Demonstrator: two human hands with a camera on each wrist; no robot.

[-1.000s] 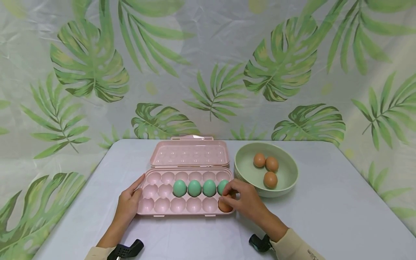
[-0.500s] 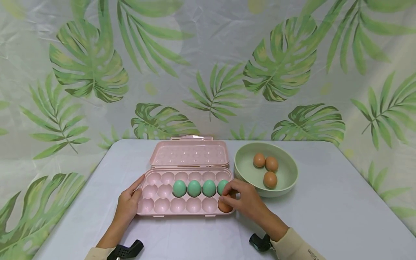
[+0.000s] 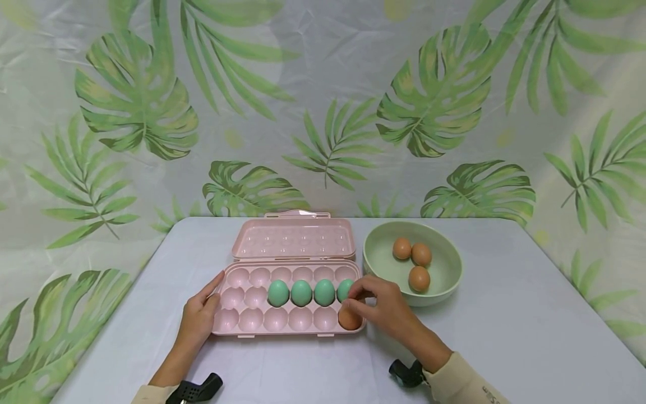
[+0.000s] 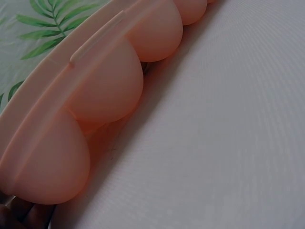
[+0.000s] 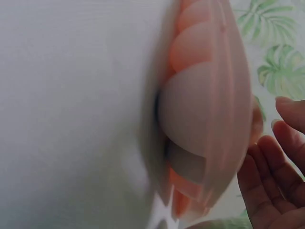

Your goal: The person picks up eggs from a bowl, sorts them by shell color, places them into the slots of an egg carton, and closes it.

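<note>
Left hand (image 3: pixel 199 320): flat, fingers straight against tray (image 3: pixel 252 306), 9 o'clock edge.
Right hand (image 3: pixel 386 311): released, loosely curled over brown egg (image 3: pixel 348 318), 4 o'clock corner.

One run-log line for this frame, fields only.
left hand: rests on egg tray | right hand: open beside brown egg | bowl: three eggs

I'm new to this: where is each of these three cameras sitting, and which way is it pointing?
Head: worn on the head, looking forward and down at the pink egg tray, green bowl and brown egg; both hands, left hand and right hand, show.
Left wrist: low by the table, looking along the tray's underside; hardly any hand shows.
Right wrist: beside the tray's edge; open fingers show.
Shared: all three views show the tray and table.
</note>
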